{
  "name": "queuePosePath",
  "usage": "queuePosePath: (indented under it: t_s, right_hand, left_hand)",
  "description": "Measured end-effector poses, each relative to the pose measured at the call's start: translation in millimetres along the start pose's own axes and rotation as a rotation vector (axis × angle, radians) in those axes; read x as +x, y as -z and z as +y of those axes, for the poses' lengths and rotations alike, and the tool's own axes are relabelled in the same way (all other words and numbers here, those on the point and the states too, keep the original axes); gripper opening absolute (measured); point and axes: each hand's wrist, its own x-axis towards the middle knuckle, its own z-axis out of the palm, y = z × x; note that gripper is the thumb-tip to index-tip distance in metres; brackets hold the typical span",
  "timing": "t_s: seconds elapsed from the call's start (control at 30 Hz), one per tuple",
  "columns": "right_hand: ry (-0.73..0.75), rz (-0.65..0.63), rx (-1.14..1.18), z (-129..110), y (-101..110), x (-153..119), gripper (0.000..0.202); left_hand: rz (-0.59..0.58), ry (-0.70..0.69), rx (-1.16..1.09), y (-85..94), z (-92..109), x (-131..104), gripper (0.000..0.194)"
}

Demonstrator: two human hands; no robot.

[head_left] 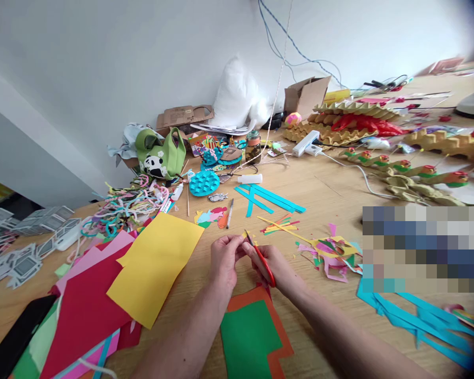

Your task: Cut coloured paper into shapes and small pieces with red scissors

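My right hand point(275, 263) is closed around a pair of scissors point(267, 267) with red handles, their blades pointing up and to the left. Close beside it, my left hand point(226, 258) pinches a small piece of yellow paper point(245, 235) at the blades; most of that piece is hidden by the fingers. Below both hands lie a green sheet point(250, 337) and an orange sheet point(279, 337), with notched edges. Just beyond the hands are thin paper strips point(280, 227) in yellow, orange and green, and small colourful fish-shaped cutouts point(211, 216).
Yellow sheets point(158, 268) and a red sheet point(90, 305) lie left. Paper scraps point(334, 250) and blue strips point(418, 321) lie right. Farther back are a pen point(230, 213), a white glue bottle point(250, 179), a green panda bag point(161, 152) and egg cartons point(332, 134).
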Motion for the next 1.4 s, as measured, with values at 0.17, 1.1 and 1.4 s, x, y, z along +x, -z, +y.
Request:
queuePosePath:
  t_s: [0.17, 1.1, 1.4]
  right_hand:
    - [-0.01, 0.006, 0.005, -2.1, -0.3, -1.0, 0.057]
    - [0.045, -0.214, -0.092, 0.6, -0.3, -3.0, 0.057]
    - [0.032, -0.181, -0.111, 1.8, -0.3, -1.8, 0.058]
  left_hand:
    - [-0.001, -0.023, -0.009, 0.2, -1.2, 1.4, 0.017]
    - [-0.39, 0.109, 0.4, 35.0, 40.4, 22.4, 0.019]
    - [-0.403, 0.101, 0.403, 35.8, 41.5, 23.4, 0.02]
